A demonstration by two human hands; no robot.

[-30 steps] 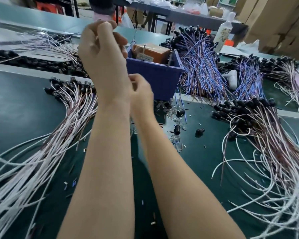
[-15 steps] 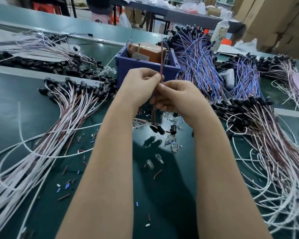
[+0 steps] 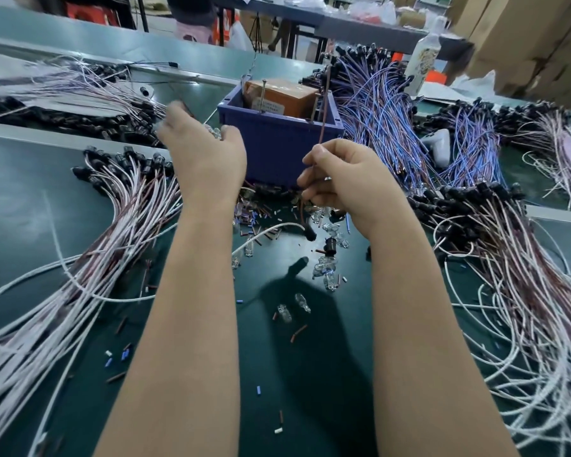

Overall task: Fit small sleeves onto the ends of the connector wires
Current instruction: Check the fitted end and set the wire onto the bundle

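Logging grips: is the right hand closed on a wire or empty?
Closed on one: the right hand pinches a brown wire that rises in front of the blue bin.

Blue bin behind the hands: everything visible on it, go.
The blue bin is a rectangular open-top tub, apparently moulded plastic with a thick rim. It sits upright on the green bench, beyond both hands. Inside are an orange-brown box with a white label and thin metal rods standing up. A mass of blue wires lies along its right side. The brown wire pinched by the right hand rises in front of its right half.
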